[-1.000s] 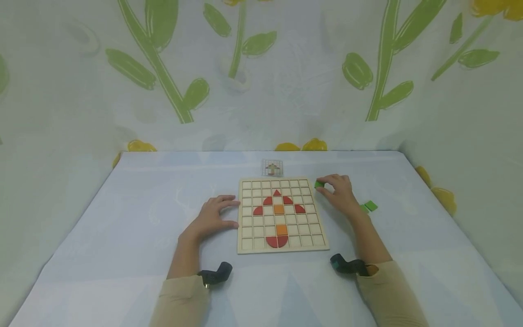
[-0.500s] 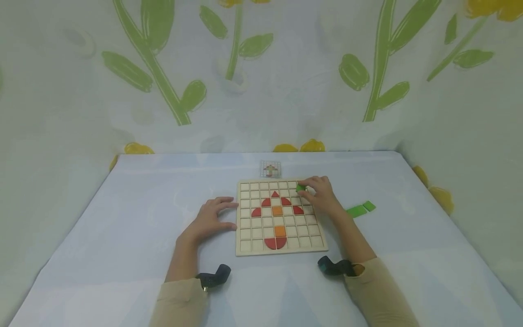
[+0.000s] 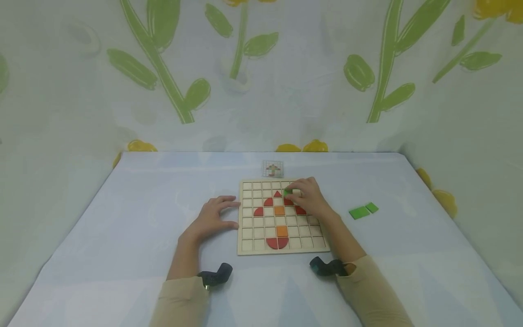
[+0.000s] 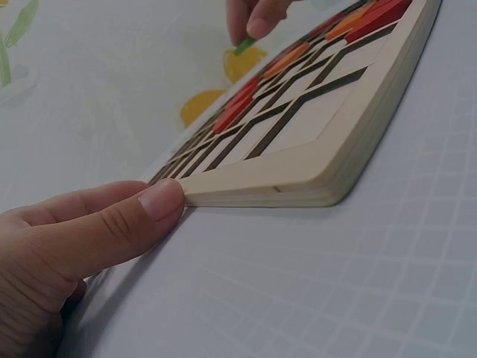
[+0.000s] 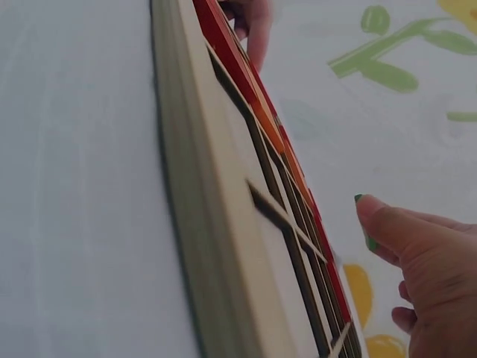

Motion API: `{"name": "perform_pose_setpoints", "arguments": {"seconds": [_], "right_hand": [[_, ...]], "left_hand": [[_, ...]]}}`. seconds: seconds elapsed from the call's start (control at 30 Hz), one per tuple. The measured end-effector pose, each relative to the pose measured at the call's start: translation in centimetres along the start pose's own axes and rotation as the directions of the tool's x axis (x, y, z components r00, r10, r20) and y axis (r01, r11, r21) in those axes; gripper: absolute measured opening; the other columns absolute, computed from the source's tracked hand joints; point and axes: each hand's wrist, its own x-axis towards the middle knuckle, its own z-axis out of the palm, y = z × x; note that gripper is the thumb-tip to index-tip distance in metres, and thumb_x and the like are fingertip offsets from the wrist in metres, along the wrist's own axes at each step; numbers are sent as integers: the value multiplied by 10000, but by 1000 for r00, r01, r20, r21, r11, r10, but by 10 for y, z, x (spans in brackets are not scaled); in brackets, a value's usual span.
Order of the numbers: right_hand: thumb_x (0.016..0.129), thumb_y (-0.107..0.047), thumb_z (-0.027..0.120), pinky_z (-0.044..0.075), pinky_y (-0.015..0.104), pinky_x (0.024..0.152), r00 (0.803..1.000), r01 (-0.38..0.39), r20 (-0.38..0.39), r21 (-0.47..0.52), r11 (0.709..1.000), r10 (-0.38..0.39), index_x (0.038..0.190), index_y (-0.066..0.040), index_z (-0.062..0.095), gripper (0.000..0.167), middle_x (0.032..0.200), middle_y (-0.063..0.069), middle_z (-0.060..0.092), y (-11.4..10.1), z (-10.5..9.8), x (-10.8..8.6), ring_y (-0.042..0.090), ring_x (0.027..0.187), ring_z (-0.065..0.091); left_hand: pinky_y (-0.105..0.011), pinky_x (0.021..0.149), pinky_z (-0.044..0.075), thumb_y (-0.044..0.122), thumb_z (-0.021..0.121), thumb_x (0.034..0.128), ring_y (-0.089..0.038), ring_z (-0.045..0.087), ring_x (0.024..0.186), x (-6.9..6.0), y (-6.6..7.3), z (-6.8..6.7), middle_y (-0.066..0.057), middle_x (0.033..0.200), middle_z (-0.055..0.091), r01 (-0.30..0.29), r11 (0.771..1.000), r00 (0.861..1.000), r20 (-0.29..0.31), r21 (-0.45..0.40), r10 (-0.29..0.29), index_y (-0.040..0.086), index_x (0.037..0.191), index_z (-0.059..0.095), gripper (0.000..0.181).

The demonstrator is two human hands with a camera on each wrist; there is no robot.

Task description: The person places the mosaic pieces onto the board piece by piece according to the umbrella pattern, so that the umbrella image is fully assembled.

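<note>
A wooden grid board (image 3: 247,233) lies on the table with red curved pieces (image 3: 259,212), a red triangle (image 3: 277,194) and orange squares (image 3: 279,210) set in its cells. My right hand (image 3: 309,198) pinches a small green square tile (image 3: 288,193) between thumb and fingers, above the board's upper part, right of the triangle. In the right wrist view, only the edges of the green tile (image 5: 370,243) show beyond the thumb. My left hand (image 3: 210,217) rests against the board's left edge, thumb and fingers spread; the left wrist view shows its thumb (image 4: 160,201) touching the rim.
Several green tiles (image 3: 359,212) lie flat on the table right of the board. Behind the board lies a small pattern card (image 3: 272,169). A pale cloth wall (image 3: 302,91) with printed flowers rises at the table's far edge.
My right hand has carried the green tile leftward, from beside the board's upper right corner to above the cells near the red triangle. The left hand stays at the left edge.
</note>
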Motion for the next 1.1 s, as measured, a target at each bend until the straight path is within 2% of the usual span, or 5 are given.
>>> {"name": "perform_pose_setpoints", "arguments": {"seconds": [0.2,0.33,0.5,0.87,1.1], "right_hand": [[736,-193,801,307,343,753,1000,-5,25,35,999,4,893,-106,728,194,967,42,717,-2,6,3,201,879,384],[717,-205,807,283,351,768,997,60,49,71,996,-64,854,-96,733,190,927,32,721,-3,11,5,206,880,444],[745,-192,788,288,359,791,988,131,72,44,990,-134,846,-102,747,141,929,27,718,-2,16,6,198,904,572],[790,-157,755,336,394,812,986,121,110,50,991,-126,845,-110,757,72,945,43,695,-2,17,5,233,959,482],[765,-175,776,344,417,862,990,125,66,33,992,-127,891,-104,760,146,946,46,687,0,10,0,238,978,543]], "left_hand": [[-517,1059,276,410,801,699,-280,360,1312,2,1,0,-43,1426,455,8,1000,1000,0,-5,-8,193,1266,608,637],[-517,1056,279,397,805,698,-285,366,1306,1,1,-1,-51,1421,460,11,1000,1000,-2,3,-11,188,1261,612,631],[-519,1047,290,406,798,705,-282,362,1307,0,0,0,-49,1426,456,17,1000,1000,4,10,-17,190,1270,606,634],[-510,1052,287,393,798,710,-278,365,1305,3,3,0,-43,1427,454,9,1000,1000,4,-3,-9,189,1271,605,628],[-517,1056,288,420,794,708,-272,354,1317,5,4,3,-31,1431,449,14,1000,1000,11,6,-14,204,1278,599,639]]}}
